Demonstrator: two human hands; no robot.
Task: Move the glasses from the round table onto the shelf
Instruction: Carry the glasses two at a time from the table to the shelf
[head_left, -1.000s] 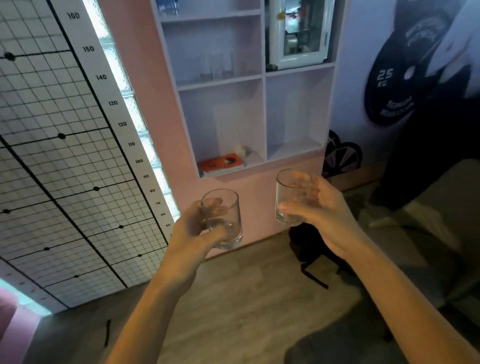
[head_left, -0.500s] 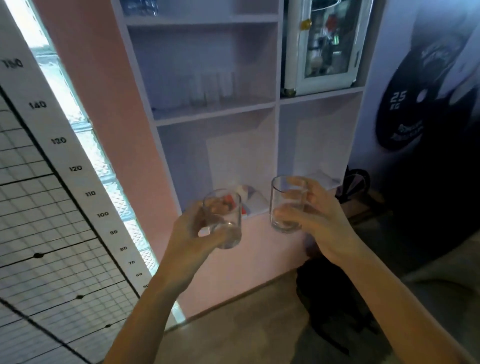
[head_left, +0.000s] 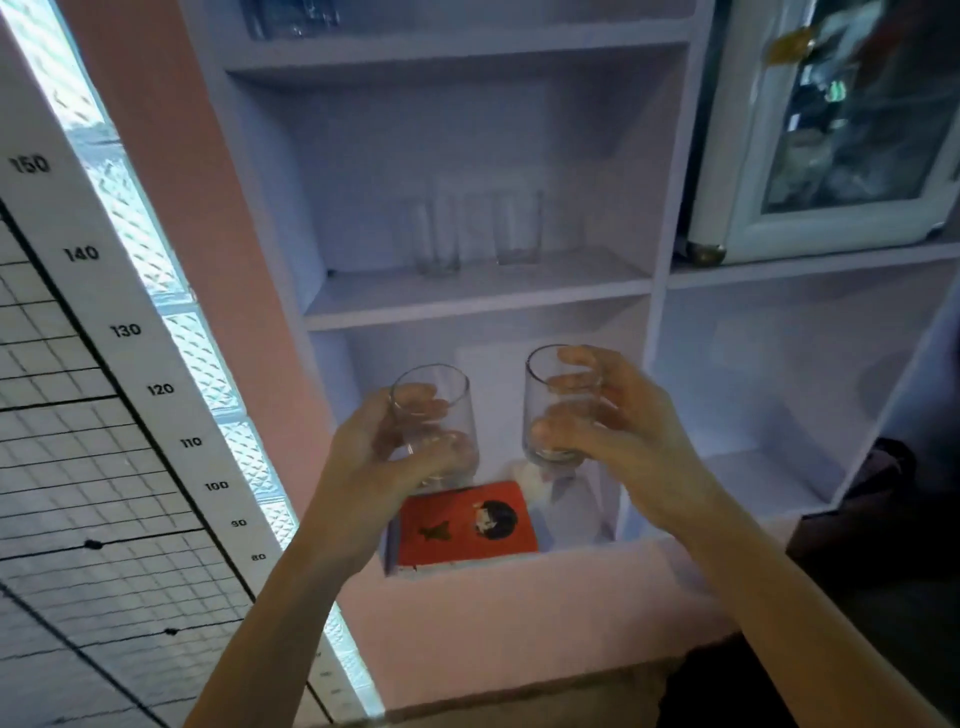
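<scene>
— While the person stands before the pale lilac wall shelf (head_left: 467, 304), what is in each hand?
— Left hand (head_left: 374, 467) curls round one short clear glass tumbler (head_left: 447, 384); right hand (head_left: 628, 441) clamps a second clear tumbler (head_left: 540, 376) just to its right. Both hang level with the lower compartment, where a flat red book (head_left: 462, 525) lies.
— What might go wrong?
— Likely a clink: the tumblers are near each other, and tall clear glasses (head_left: 439, 239) stand far back on the middle board. A low lift could catch its near edge.

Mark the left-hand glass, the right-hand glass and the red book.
left-hand glass (head_left: 453, 396), head view, upper wall near the rim
right-hand glass (head_left: 536, 385), head view, bare left wall
red book (head_left: 462, 540), head view, middle of cover
</scene>
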